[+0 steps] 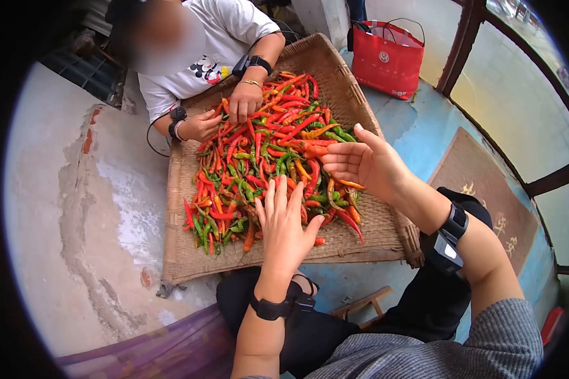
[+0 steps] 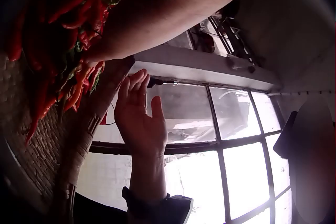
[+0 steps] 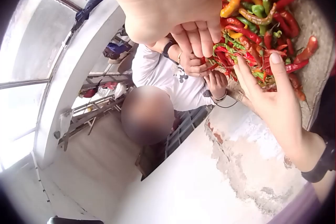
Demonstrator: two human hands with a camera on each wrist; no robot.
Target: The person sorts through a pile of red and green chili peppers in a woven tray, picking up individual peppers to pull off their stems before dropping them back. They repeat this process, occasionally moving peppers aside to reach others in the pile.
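Peppers, red, green and orange, lie heaped across the middle of a woven tray, whose rim is raised. A red bag stands on the blue floor beyond the tray's right edge, near windows; another person has both hands at the heap by the far left edge. The left hand is spread wide over the heap's near side, contact unclear. The right hand, fingers straight and close together, is at the heap's right side, palm towards the peppers
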